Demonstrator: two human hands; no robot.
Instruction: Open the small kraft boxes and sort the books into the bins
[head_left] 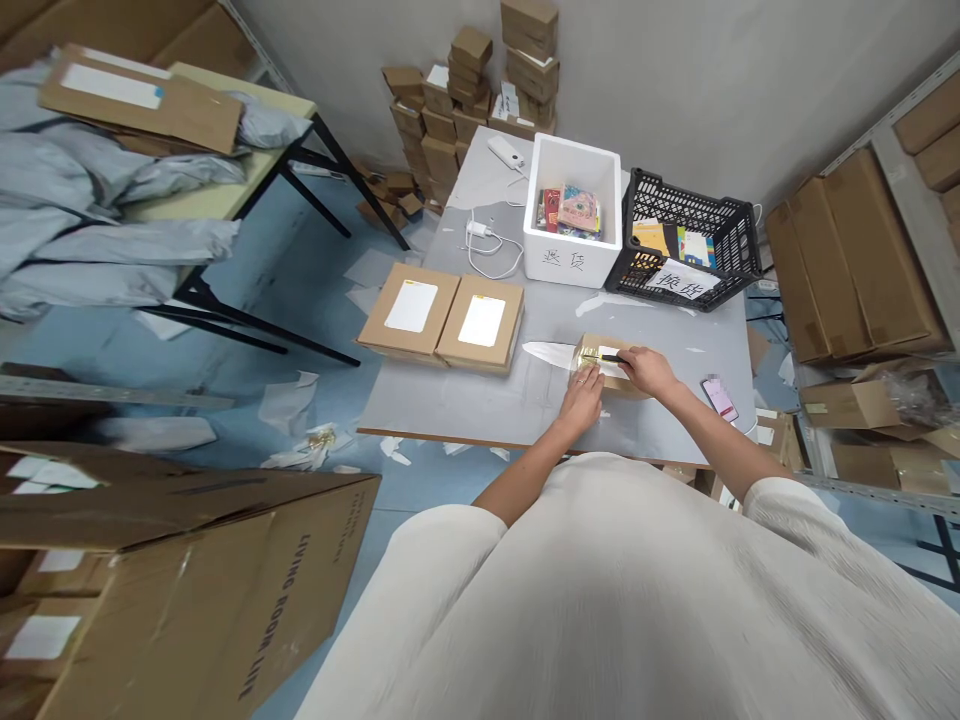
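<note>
A small brown cardboard box with a white label and shiny clear tape on its top lies near the table's front edge. My right hand is closed around a slim black-handled box cutter, whose tip points left over the taped top of the box. My left hand rests on the box's near left part, fingers stretched out and holding nothing. A strip of white backing paper lies left of the box, reaching up to its edge. The exact contact of the blade with the tape is too small to make out.
Two labelled boxes sit left on the grey table. Behind are a white foam bin and a black crate, both holding small packets. A phone lies at right, a white cable at back. Paper scraps litter the floor.
</note>
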